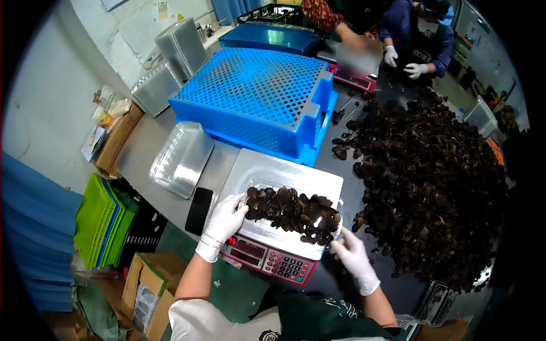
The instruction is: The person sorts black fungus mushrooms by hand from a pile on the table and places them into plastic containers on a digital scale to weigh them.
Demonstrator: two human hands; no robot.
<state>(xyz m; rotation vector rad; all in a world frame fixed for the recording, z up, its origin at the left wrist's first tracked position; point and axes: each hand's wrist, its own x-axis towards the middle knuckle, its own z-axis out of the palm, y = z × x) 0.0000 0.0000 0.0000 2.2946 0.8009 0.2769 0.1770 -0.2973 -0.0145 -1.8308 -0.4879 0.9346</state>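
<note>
Both my hands wear white gloves. My left hand (224, 224) pinches the left end of a clear plastic tray (339, 220), and my right hand (354, 257) grips its right front corner. Dark brown wood ear mushrooms (293, 210) lie in a band across the tray. Under it is the silver pan (321, 177) of a red digital scale (290, 268); whether the tray rests fully on the pan, I cannot tell. Red digits glow on the display, partly covered by my left wrist. Right of the scale spreads a large heap of loose wood ear mushrooms (432, 193).
An upturned blue plastic crate (244, 85) stands behind the scale. Stacked clear trays (183, 159) and a black phone (199, 210) lie to the left. Across the table, a co-worker's gloved hands (415, 70) and another person's arm (341, 29) are near a second scale (355, 79).
</note>
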